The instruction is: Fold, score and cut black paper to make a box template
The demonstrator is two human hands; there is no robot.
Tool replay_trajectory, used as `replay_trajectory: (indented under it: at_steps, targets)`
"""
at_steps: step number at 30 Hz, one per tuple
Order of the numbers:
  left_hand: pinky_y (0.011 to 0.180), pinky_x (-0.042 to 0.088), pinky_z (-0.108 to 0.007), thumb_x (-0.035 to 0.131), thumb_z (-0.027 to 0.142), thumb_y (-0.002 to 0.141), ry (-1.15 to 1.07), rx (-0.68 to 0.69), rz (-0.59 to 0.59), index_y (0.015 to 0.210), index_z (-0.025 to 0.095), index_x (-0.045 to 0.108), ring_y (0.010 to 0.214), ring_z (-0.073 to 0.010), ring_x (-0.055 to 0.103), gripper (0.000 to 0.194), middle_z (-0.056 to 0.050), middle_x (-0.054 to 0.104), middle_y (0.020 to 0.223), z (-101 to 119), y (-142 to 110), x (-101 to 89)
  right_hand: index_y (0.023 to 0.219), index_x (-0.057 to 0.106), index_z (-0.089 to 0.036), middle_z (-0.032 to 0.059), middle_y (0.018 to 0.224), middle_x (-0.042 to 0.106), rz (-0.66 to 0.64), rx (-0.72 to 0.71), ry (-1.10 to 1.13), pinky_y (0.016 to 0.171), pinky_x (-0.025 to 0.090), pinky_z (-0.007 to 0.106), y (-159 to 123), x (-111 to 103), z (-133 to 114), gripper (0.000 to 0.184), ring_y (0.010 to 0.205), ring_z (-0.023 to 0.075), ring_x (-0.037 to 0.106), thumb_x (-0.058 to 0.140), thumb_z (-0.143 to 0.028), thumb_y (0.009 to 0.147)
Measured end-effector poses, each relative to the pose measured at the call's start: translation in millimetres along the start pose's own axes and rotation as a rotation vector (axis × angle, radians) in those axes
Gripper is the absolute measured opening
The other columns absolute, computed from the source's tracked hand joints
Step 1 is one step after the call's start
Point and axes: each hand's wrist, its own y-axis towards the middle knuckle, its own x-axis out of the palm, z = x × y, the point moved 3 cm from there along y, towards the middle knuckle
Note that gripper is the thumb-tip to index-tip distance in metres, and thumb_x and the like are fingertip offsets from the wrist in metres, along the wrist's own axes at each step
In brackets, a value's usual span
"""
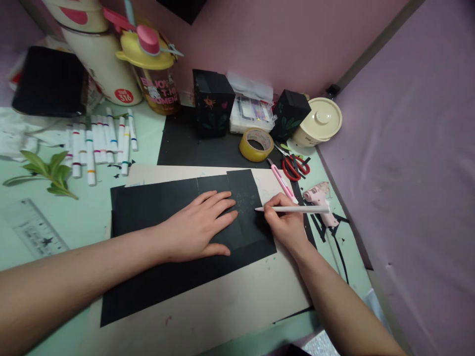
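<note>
A large sheet of black card (156, 277) lies over a pale board (222, 306) on the desk. My left hand (204, 225) rests flat on the card with its fingers spread. Faint sketched lines show on the card's right part, just past those fingertips. In my right hand (284, 220) a white pencil-like stick (308, 209) is pinched between thumb and fingers, its tip at the card near the sketch. Whether the tip touches the card I cannot tell. Beyond my right hand lies a pink craft knife (282, 183).
Several white markers (91, 158), a leafy sprig (52, 173) and a clear ruler (35, 230) lie left. Behind stand a yellow-lidded bottle (158, 79), two black boxes (213, 106) and yellow tape (256, 144). Red-handled scissors (293, 168) and a glue gun (321, 198) lie right.
</note>
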Motion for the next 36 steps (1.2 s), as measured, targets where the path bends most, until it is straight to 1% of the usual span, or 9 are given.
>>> replay_trajectory:
  at_steps: [4, 7, 9, 14, 19, 23, 30, 36]
  targets:
    - [0.114, 0.028, -0.053, 0.057, 0.065, 0.086, 0.015, 0.001, -0.006, 0.131, 0.013, 0.057, 0.139, -0.0374, 0.036, 0.069, -0.020, 0.051, 0.140, 0.3, 0.5, -0.7, 0.066, 0.054, -0.022, -0.0046, 0.059, 0.054, 0.013, 0.002, 0.042, 0.053, 0.038, 0.026, 1.3, -1.9, 2.1, 0.013, 0.056, 0.0124, 0.049, 0.058, -0.016, 0.077]
    - [0.113, 0.028, -0.054, 0.056, 0.065, 0.086, 0.018, 0.001, -0.011, 0.131, 0.012, 0.056, 0.138, -0.0376, 0.037, 0.070, -0.020, 0.052, 0.140, 0.4, 0.6, -1.0, 0.065, 0.054, -0.022, -0.0049, 0.059, 0.053, 0.109, 0.011, 0.079, 0.054, 0.038, 0.025, 3.9, -7.3, 4.4, 0.014, 0.056, 0.0122, 0.048, 0.057, -0.015, 0.077]
    - [0.113, 0.028, -0.054, 0.055, 0.065, 0.086, 0.018, 0.002, -0.013, 0.132, 0.012, 0.056, 0.138, -0.0375, 0.037, 0.070, -0.020, 0.051, 0.140, 0.4, 0.3, -0.7, 0.064, 0.054, -0.022, -0.0051, 0.058, 0.053, 0.138, 0.014, 0.079, 0.054, 0.039, 0.025, 5.7, -9.2, 5.2, 0.015, 0.056, 0.0122, 0.048, 0.056, -0.013, 0.076]
    - [0.114, 0.027, -0.053, 0.055, 0.065, 0.087, 0.013, 0.002, -0.009, 0.132, 0.013, 0.056, 0.139, -0.0367, 0.035, 0.069, -0.020, 0.051, 0.141, -0.1, -0.4, 0.4, 0.065, 0.055, -0.022, -0.0050, 0.060, 0.055, 0.082, 0.012, 0.060, 0.056, 0.040, 0.025, 7.1, -5.8, 4.6, 0.014, 0.058, 0.0123, 0.050, 0.056, -0.012, 0.075]
    - [0.114, 0.027, -0.053, 0.056, 0.065, 0.086, 0.012, -0.005, -0.009, 0.132, 0.014, 0.056, 0.139, -0.0364, 0.036, 0.069, -0.019, 0.051, 0.141, -0.3, 0.0, 0.4, 0.067, 0.057, -0.022, -0.0052, 0.060, 0.056, 0.049, 0.000, 0.038, 0.055, 0.040, 0.024, 5.6, -3.1, 3.2, 0.013, 0.057, 0.0119, 0.051, 0.058, -0.013, 0.077]
    - [0.114, 0.027, -0.052, 0.055, 0.066, 0.086, 0.026, -0.008, -0.022, 0.132, 0.014, 0.056, 0.140, -0.0358, 0.035, 0.069, -0.019, 0.050, 0.142, -0.1, 0.1, 0.1, 0.068, 0.057, -0.022, -0.0056, 0.059, 0.056, 0.023, 0.006, 0.041, 0.053, 0.040, 0.024, 4.9, -2.5, 2.7, 0.012, 0.055, 0.0113, 0.050, 0.058, -0.014, 0.077]
    - [0.113, 0.029, -0.054, 0.055, 0.065, 0.087, 0.035, 0.002, -0.020, 0.131, 0.012, 0.056, 0.139, -0.0373, 0.036, 0.069, -0.020, 0.051, 0.140, 0.6, 0.6, -0.7, 0.065, 0.054, -0.022, -0.0054, 0.059, 0.054, 0.084, -0.001, 0.011, 0.054, 0.039, 0.024, 5.9, -3.5, 1.0, 0.015, 0.057, 0.0115, 0.050, 0.057, -0.015, 0.078]
    - [0.113, 0.029, -0.054, 0.056, 0.065, 0.086, 0.034, 0.005, -0.008, 0.131, 0.012, 0.057, 0.138, -0.0375, 0.037, 0.070, -0.020, 0.051, 0.140, 0.3, 0.2, -0.4, 0.066, 0.055, -0.022, -0.0057, 0.058, 0.054, 0.070, -0.017, 0.034, 0.054, 0.039, 0.024, 4.7, -3.1, 3.8, 0.014, 0.055, 0.0111, 0.049, 0.057, -0.013, 0.077]
